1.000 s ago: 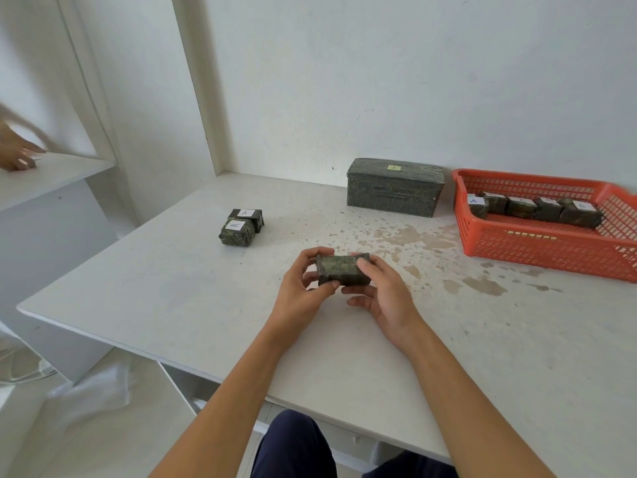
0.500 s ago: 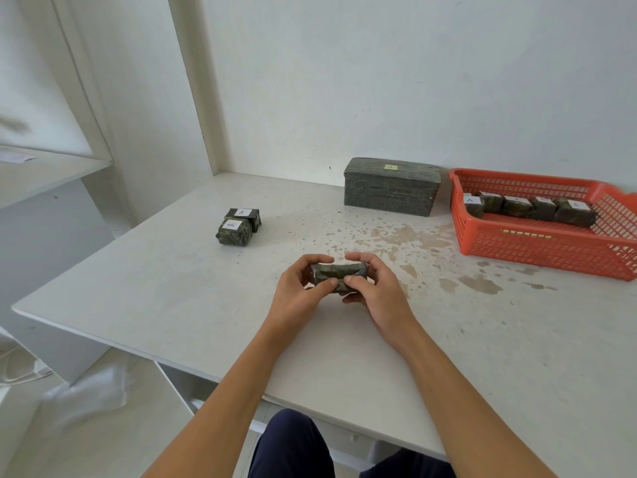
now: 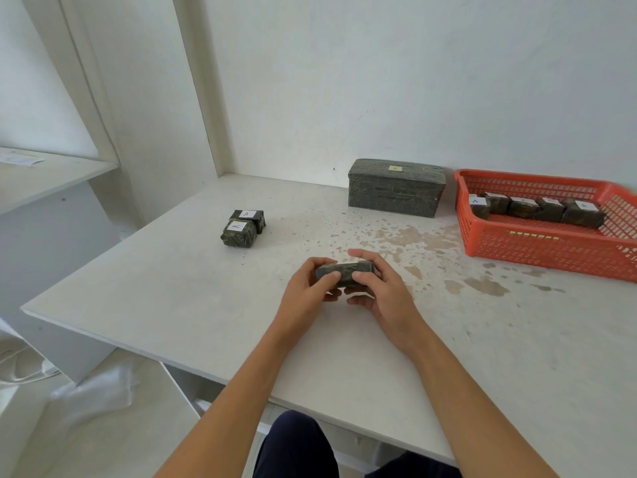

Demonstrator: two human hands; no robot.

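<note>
A small dark green wrapped block (image 3: 345,270) is held just above the white table (image 3: 172,288), near its middle. My left hand (image 3: 306,291) grips its left end with thumb on the near side and fingers curled over the top. My right hand (image 3: 382,291) grips its right end the same way. The block lies lengthwise between both hands, its near long side facing me. Its underside is hidden.
Two labelled dark blocks (image 3: 243,227) lie together at the left of the table. A larger dark box (image 3: 396,191) stands against the back wall. An orange basket (image 3: 551,243) at the right holds several labelled blocks. A lower shelf (image 3: 41,177) stands to the left.
The block has been turned between my hands from its broad face to a narrower side. Another person's hand at the left shelf a second ago is gone.
</note>
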